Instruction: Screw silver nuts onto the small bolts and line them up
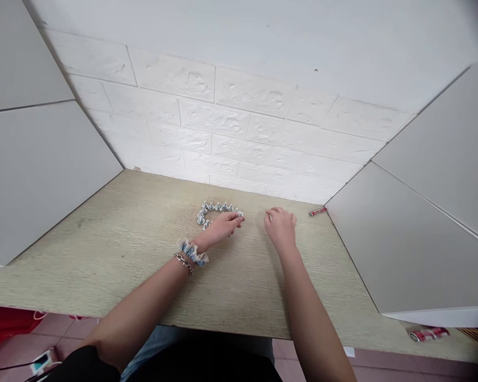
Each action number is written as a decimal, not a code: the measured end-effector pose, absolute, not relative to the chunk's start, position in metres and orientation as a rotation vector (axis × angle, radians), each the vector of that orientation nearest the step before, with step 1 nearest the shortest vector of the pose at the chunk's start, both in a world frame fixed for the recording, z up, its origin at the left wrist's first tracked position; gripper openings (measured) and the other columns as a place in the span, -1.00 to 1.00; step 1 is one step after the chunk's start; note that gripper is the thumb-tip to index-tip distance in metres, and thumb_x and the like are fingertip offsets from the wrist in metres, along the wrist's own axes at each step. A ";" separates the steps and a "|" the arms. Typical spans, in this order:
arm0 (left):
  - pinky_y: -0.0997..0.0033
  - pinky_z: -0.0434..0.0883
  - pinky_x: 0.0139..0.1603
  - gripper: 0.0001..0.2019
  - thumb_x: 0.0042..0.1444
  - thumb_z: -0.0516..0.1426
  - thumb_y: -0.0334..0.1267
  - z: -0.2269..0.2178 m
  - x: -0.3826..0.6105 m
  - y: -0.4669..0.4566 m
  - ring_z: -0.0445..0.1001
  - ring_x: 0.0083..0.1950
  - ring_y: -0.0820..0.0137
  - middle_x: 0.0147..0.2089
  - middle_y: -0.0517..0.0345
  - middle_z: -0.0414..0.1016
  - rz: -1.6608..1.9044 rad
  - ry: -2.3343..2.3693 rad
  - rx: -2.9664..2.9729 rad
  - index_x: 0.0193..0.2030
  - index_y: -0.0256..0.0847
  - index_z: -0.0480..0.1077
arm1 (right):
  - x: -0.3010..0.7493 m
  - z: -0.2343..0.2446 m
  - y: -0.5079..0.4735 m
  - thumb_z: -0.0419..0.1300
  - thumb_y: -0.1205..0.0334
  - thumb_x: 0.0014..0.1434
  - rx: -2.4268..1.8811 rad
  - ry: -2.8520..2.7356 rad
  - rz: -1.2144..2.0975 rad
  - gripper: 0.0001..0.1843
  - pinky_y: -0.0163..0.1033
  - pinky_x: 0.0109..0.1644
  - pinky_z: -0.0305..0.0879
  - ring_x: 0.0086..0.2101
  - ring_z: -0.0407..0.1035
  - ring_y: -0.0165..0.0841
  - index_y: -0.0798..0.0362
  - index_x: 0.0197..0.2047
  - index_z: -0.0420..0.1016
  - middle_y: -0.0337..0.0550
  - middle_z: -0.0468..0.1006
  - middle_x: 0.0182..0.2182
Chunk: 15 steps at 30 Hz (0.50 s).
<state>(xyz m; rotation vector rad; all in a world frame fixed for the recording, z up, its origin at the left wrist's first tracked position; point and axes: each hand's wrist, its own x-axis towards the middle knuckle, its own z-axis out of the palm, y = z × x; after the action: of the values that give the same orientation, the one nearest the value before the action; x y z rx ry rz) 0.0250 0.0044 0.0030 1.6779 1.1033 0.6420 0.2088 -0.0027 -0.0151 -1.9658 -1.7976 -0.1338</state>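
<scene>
Several small silver metal pieces, like bolts or nuts (pixel 215 207), stand in a curved row on the wooden tabletop (pixel 123 239). My left hand (pixel 223 227) reaches into the right end of that row, its fingers pinched on one silver piece (pixel 239 215). A scrunchie and a chain bracelet sit on that wrist. My right hand (pixel 281 227) rests just to the right on the table, fingers loosely curled, nothing visible in it.
A small red object (pixel 317 211) lies at the back right of the table by the grey side panel (pixel 414 233). A white brick wall (pixel 231 132) closes the back and a grey panel (pixel 35 170) the left. Red items lie on the floor.
</scene>
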 end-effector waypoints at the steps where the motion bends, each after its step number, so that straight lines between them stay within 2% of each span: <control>1: 0.54 0.17 -0.55 -0.63 0.02 -0.06 0.04 0.002 0.025 0.005 0.18 -0.52 0.53 -0.48 0.22 0.23 0.643 1.095 1.681 -0.36 -0.27 0.31 | 0.217 -0.014 -0.002 -0.07 0.31 0.08 -2.034 -1.781 -0.109 -0.69 0.14 0.08 -0.14 -0.19 0.29 -0.23 0.05 -0.38 0.52 -0.03 0.47 -0.22; 5: 0.53 0.19 -0.54 -0.66 0.02 -0.06 -0.01 -0.002 0.025 0.006 0.20 -0.50 0.52 -0.46 0.21 0.23 0.636 1.074 1.693 -0.34 -0.26 0.32 | 0.237 -0.015 0.000 -0.06 0.36 0.03 -2.213 -1.797 -0.026 -0.70 0.29 0.05 -0.22 -0.21 0.30 -0.21 0.07 -0.48 0.50 -0.02 0.46 -0.27; 15: 0.53 0.21 -0.53 -0.69 0.01 -0.04 -0.09 -0.005 0.026 0.007 0.17 -0.51 0.54 -0.43 0.22 0.21 0.623 1.050 1.686 -0.27 -0.28 0.33 | 0.231 -0.024 0.000 -0.08 0.46 -0.01 -2.272 -1.868 -0.075 -0.69 0.32 0.05 -0.27 -0.19 0.31 -0.10 0.16 -0.50 0.49 0.10 0.48 -0.32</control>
<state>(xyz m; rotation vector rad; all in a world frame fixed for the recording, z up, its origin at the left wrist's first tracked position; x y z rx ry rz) 0.0260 0.0075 -0.0051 1.6856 1.0496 0.6229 0.2309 -0.0004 -0.0236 -2.2720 -1.8681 -0.0750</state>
